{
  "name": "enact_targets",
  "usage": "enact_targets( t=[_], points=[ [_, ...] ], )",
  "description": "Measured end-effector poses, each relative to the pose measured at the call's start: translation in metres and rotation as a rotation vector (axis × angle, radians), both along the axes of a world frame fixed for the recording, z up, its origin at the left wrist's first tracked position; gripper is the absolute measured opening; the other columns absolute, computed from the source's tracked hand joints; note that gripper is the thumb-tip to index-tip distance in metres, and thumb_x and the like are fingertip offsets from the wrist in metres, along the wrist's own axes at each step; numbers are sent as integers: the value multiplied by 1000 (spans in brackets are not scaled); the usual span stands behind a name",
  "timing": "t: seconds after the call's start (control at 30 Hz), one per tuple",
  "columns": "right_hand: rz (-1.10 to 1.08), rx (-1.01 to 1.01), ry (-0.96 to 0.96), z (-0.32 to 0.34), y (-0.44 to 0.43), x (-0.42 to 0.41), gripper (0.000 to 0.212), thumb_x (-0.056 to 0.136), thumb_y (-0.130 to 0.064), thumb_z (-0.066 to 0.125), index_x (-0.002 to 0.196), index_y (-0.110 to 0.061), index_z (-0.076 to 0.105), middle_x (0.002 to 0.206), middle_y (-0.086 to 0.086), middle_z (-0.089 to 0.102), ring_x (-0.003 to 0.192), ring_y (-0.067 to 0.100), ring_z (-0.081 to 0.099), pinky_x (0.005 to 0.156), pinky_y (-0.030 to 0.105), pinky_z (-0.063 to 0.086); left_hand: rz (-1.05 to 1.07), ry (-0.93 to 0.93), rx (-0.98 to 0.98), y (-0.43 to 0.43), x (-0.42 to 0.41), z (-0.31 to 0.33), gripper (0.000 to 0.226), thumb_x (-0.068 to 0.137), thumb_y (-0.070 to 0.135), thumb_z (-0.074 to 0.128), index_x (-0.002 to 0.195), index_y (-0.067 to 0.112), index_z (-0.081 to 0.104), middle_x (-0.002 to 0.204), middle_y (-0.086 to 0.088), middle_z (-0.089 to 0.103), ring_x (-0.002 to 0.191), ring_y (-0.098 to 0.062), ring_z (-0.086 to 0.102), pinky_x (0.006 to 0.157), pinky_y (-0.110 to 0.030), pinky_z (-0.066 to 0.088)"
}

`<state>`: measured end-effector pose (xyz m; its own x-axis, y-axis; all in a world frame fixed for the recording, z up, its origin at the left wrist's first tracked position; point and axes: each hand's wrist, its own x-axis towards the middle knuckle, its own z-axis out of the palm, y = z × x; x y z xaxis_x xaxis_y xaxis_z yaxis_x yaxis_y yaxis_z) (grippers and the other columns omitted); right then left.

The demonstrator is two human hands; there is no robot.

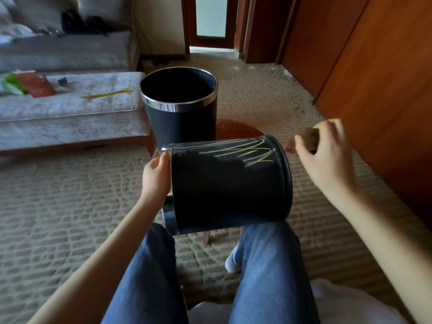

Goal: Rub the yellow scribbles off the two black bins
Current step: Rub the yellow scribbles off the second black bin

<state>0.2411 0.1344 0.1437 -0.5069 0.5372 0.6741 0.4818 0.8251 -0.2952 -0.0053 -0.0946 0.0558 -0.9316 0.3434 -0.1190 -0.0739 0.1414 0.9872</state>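
Lap bin (229, 190): left hand (154, 181) grips rim (166, 148); right hand (327, 157) holds pad (311, 136)

Left hand (155, 176): grips the rim end of the bin (229, 188) lying sideways over my knees; my thumb lies up along the rim, my other fingers are hidden behind it.
Left arm (100, 249): bare, reaching from the lower left corner up to the rim, wrist nearly straight.
Right hand (325, 155): lifted in the air just beside the bin's base, not touching it; fingers curled, pinching a brown pad (311, 139); a little blurred.
Right arm (383, 228): bare, slanting in from the lower right edge, wrist bent.
Legs (268, 265): in blue jeans, knees apart.
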Motion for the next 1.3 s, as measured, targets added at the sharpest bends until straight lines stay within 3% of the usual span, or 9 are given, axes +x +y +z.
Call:
enact_targets(
  t=[0.17,0.27,0.37,0.43,0.73,0.93,1.07,1.23,1.3],
  points=[
    [-15,193,-318,-49,-33,-19,40,91,-42,53,114,-9,56,107,17,55,92,39,52,74,47,45,-25,57,-79,-4,-6,-6,40,85,43,43,75,6,55,67,-6,47,63,-21,43,60,-39,37],
    [5,214,-341,-57,-34,-15,53,92,-54,53,121,-10,59,124,15,56,108,37,52,89,49,42,-29,31,-94,-1,-13,-3,39,79,41,45,78,5,60,71,-5,53,68,-20,47,64,-40,40],
    [207,120,-292,-64,-25,-5,53,98,-36,47,137,0,51,138,20,51,130,38,47,108,54,38,-21,10,-75,4,-16,1,46,82,47,48,83,4,65,69,-4,53,66,-20,48,63,-39,39],
    [268,90,-254,-72,-25,6,50,99,-24,47,141,3,46,142,22,49,135,37,44,109,55,38,-21,31,-96,7,-18,2,51,85,51,47,85,2,64,69,-8,49,64,-21,45,61,-38,37],
    [294,162,-38,-75,-26,-6,22,99,-12,57,112,1,70,117,17,66,112,33,61,104,48,45,-27,143,-132,1,-8,-2,54,95,49,44,76,-1,56,68,-8,45,61,-21,40,55,-34,33],
    [208,-8,-264,-40,7,-65,25,98,-19,53,111,-5,71,108,14,65,102,35,59,86,42,47,-16,144,-109,-5,-1,-6,45,92,54,45,78,12,53,65,-6,41,56,-17,38,51,-34,32],
    [201,74,-265,-45,-4,-56,33,99,-22,45,115,-3,67,109,17,63,99,38,58,86,46,48,-13,22,-48,4,-11,-1,35,89,51,49,84,18,59,72,-7,49,61,-20,44,58,-34,38],
    [253,107,-158,-84,-55,12,36,95,-5,59,130,-1,61,126,20,60,119,35,56,104,47,44,-55,-93,-30,9,-34,-7,60,80,60,53,91,3,67,89,-16,67,84,-30,63,90,-58,52],
    [278,98,-119,-95,-62,21,37,91,2,64,127,-3,64,123,19,61,118,34,58,102,47,46,-58,-59,-17,7,-28,-3,61,84,56,51,97,-1,66,87,-20,69,81,-31,65,84,-50,55]
  ],
)
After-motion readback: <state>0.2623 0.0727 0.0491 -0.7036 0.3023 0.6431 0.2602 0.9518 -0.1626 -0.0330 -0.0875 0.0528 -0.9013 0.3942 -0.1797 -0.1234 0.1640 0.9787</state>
